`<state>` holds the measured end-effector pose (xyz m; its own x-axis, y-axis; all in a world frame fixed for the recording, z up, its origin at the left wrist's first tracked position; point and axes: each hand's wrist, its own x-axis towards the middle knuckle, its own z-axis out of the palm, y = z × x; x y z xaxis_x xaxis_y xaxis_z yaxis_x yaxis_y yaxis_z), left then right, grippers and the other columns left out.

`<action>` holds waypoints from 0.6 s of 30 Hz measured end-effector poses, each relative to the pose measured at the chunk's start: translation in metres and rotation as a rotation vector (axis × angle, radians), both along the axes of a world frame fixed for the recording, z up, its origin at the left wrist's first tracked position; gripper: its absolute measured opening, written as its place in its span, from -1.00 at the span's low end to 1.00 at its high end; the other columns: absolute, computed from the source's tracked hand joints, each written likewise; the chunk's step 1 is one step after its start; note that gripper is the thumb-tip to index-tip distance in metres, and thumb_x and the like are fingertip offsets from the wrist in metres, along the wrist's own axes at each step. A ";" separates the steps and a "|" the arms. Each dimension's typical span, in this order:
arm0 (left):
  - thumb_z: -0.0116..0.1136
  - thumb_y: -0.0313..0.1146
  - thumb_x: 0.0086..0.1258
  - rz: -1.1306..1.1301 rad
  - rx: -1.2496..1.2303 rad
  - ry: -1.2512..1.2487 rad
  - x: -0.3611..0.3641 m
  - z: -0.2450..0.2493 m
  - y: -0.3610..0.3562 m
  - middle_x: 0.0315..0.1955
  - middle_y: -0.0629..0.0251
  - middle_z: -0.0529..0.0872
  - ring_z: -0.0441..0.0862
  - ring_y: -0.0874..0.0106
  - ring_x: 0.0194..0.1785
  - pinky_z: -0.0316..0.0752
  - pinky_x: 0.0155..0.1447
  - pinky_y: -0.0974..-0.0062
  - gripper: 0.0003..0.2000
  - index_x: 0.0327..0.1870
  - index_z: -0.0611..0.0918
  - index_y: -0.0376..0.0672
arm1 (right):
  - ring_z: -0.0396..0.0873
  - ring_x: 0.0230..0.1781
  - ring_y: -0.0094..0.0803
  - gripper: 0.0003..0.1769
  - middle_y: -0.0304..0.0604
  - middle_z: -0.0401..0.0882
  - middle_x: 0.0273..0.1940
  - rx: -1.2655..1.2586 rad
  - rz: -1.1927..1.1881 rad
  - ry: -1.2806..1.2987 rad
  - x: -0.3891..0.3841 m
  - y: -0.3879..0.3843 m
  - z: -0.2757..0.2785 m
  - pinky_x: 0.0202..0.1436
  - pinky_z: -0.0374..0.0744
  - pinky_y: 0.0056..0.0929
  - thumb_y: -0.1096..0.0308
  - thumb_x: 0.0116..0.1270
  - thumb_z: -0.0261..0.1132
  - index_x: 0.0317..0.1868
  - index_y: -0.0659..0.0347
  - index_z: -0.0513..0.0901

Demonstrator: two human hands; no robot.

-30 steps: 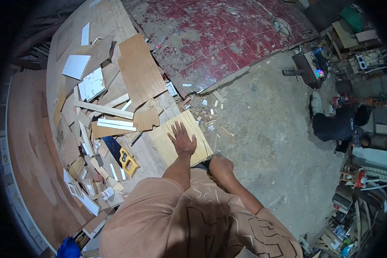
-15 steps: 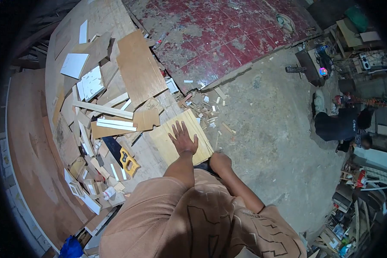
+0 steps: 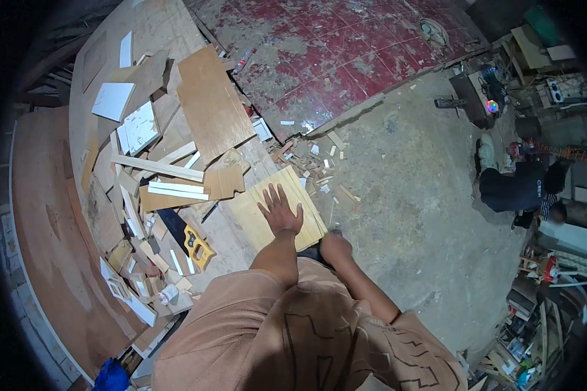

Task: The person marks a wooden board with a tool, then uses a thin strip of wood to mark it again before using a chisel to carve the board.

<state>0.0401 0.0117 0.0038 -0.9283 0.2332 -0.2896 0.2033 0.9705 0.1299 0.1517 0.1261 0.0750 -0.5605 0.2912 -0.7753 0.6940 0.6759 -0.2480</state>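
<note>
My left hand [image 3: 282, 214] lies flat with fingers spread on a pale wooden board [image 3: 259, 223] at the edge of the worktable. It presses near the board's middle. My right hand [image 3: 336, 249] is closed in a fist at the board's near right corner, low beside the edge. A small greyish bit shows at the top of that fist, but what it grips is mostly hidden. To the left of the board, a handsaw [image 3: 195, 244] with a yellow and black handle rests on the table.
Wood offcuts, white strips [image 3: 178, 189] and a brown plywood panel [image 3: 214, 104] cover the worktable [image 3: 231, 251]. Scraps [image 3: 316, 163] litter the concrete floor [image 3: 398, 195] beside it. Another person [image 3: 515, 188] crouches at the far right, near cluttered tools.
My right hand has shifted slightly along the board's edge, and a small greyish bit now shows above it. The left hand stays flat on the board. The whole view has moved a little.
</note>
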 end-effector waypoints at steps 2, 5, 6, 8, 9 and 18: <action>-0.04 0.11 0.32 -0.004 -0.019 0.011 0.002 -0.004 -0.001 0.55 0.11 -0.19 -0.29 0.07 0.59 -0.41 0.53 -0.16 -0.13 0.55 -0.06 -0.12 | 0.68 -0.11 0.09 -0.70 0.25 0.67 -0.14 -0.015 0.042 -0.038 0.021 0.004 0.044 -0.06 0.62 -0.03 0.38 0.29 0.04 -0.17 0.34 0.67; -0.04 0.12 0.32 0.000 -0.015 0.000 0.002 -0.002 -0.001 0.55 0.11 -0.20 -0.29 0.07 0.59 -0.42 0.52 -0.16 -0.13 0.55 -0.06 -0.12 | 0.67 -0.10 0.11 -0.70 0.25 0.66 -0.14 -0.007 0.001 -0.064 0.033 0.006 0.054 -0.04 0.61 -0.01 0.38 0.29 0.04 -0.17 0.33 0.67; -0.04 0.12 0.32 -0.003 -0.012 0.002 0.001 -0.002 0.001 0.55 0.11 -0.20 -0.29 0.07 0.59 -0.42 0.52 -0.16 -0.13 0.55 -0.06 -0.12 | 0.67 -0.10 0.11 -0.70 0.25 0.66 -0.14 -0.003 -0.003 -0.062 0.028 0.006 0.046 -0.04 0.61 -0.01 0.38 0.29 0.04 -0.17 0.33 0.67; -0.04 0.12 0.32 -0.005 -0.020 0.019 0.002 -0.002 0.000 0.55 0.12 -0.19 -0.29 0.08 0.59 -0.42 0.53 -0.16 -0.13 0.55 -0.06 -0.12 | 0.68 -0.11 0.10 -0.72 0.18 0.68 -0.16 -0.032 0.056 -0.016 0.002 0.004 0.009 -0.07 0.63 -0.03 0.33 0.28 0.10 -0.16 0.29 0.67; -0.04 0.12 0.32 0.000 -0.024 0.018 0.004 -0.001 -0.001 0.55 0.12 -0.19 -0.29 0.08 0.59 -0.42 0.53 -0.16 -0.13 0.55 -0.06 -0.12 | 0.68 -0.12 0.10 -0.72 0.19 0.68 -0.16 -0.022 0.023 0.018 -0.013 0.001 -0.016 -0.07 0.62 -0.03 0.33 0.28 0.09 -0.16 0.30 0.67; -0.08 0.14 0.33 -0.003 -0.031 0.018 0.001 -0.002 0.000 0.55 0.12 -0.20 -0.30 0.09 0.60 -0.41 0.53 -0.15 -0.13 0.55 -0.08 -0.11 | 0.67 -0.15 0.15 -0.70 0.25 0.66 -0.14 -0.031 -0.004 -0.016 0.047 0.000 0.028 -0.07 0.62 0.00 0.36 0.29 0.06 -0.13 0.35 0.64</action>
